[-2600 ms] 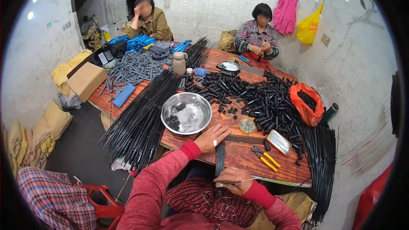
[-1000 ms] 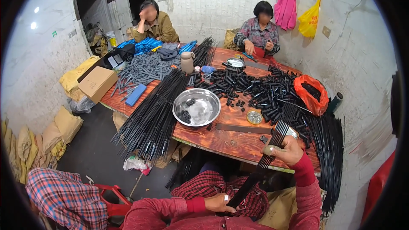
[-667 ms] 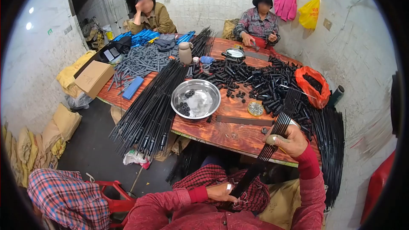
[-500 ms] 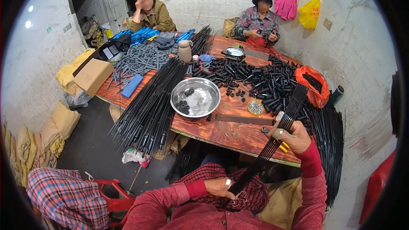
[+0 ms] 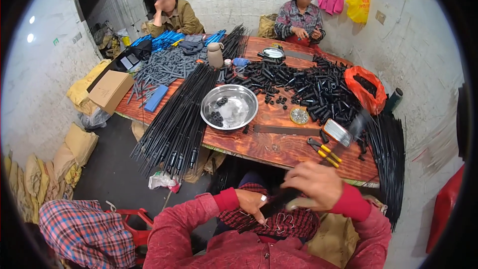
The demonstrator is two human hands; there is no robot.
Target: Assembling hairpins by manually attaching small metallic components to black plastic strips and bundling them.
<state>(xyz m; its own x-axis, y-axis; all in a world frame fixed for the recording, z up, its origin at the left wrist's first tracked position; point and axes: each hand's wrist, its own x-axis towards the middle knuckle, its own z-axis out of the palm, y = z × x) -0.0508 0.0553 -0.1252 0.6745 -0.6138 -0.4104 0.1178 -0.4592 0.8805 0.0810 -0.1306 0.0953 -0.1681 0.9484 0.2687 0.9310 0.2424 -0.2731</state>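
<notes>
A bundle of thin black rods [image 5: 280, 202] lies slantwise over my lap, its far end a blur above the table's right side. My left hand [image 5: 251, 204], with a white strip on one finger, grips the bundle's near end. Farther up, my right hand [image 5: 318, 187] curls over the same rods, fingers on top and thumb underneath, slightly smeared by motion. Beyond it on the wooden table [image 5: 239, 145] rest yellow-handled pliers [image 5: 326, 152], a clear-lidded box [image 5: 337, 132] and a flat dark bar [image 5: 286, 130].
A steel bowl [image 5: 241, 114] holds a few black rings. Left of it lies a large sheaf of black rods [image 5: 174, 119]. Black tubular parts [image 5: 318, 94] are heaped near an orange bag [image 5: 366, 89]. Two people sit across the table; a red stool [image 5: 130, 224] stands at my left.
My right hand has slid down and left along the rods toward my left hand. The pliers and clear-lidded box now show fully. The view has shifted slightly.
</notes>
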